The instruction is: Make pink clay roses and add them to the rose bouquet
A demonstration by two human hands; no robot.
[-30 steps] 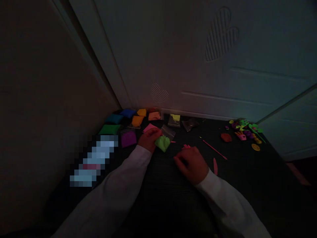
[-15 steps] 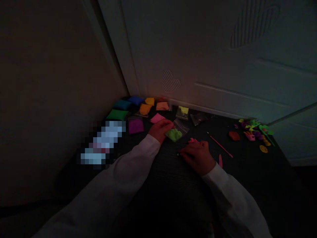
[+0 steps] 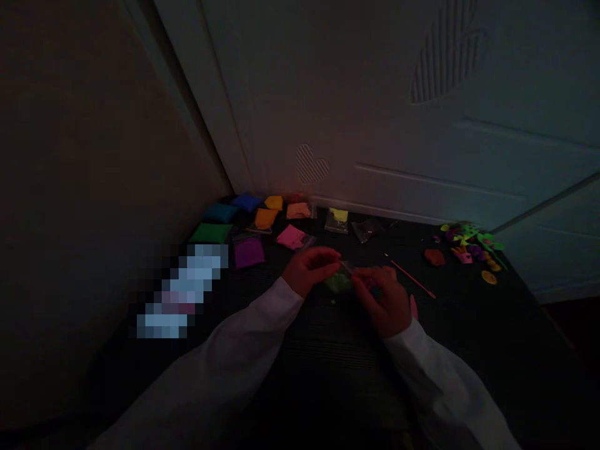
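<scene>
My left hand pinches one side of the open end of a clear plastic bag that holds light green clay. The opposite side of that bag is between the fingertips of my right hand. On the dark table just in front of the bag lies a tiny green bit of clay. Something pink shows partly behind my right fingers, mostly hidden. By my right wrist lies a small pink tool, and beyond it a thin pink stick tool.
Bags of purple, pink, green and other coloured clay line the back left. A blurred bright rectangle lies at left. A reddish lump and several small clay figures sit at right, before a white panel.
My right hand has moved from the table up to the bag and now grips it too. The tiny green bit, earlier by my right fingertips, lies alone on the table. The view has shifted slightly.
</scene>
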